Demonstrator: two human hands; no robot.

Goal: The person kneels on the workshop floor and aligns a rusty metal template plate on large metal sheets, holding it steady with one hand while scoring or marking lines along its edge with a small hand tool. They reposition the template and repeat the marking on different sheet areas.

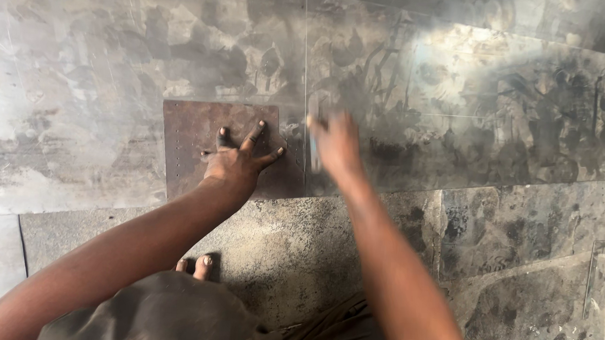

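Note:
My left hand [238,159] lies flat with its fingers spread on a small rusty brown metal plate [189,139] that has a row of small holes along its left side. The plate lies on larger grey metal sheets [468,102] on the floor. My right hand [336,145] is just right of the plate's edge, blurred by motion, and closed around a thin pale tool [313,150] that points down at the sheet. What kind of tool it is cannot be told.
Stained, scratched metal sheets [67,98] cover the floor, with seams running between them. Rough concrete floor [299,245] lies nearer to me. My toes [195,266] and my knee in dark cloth [167,314] show at the bottom.

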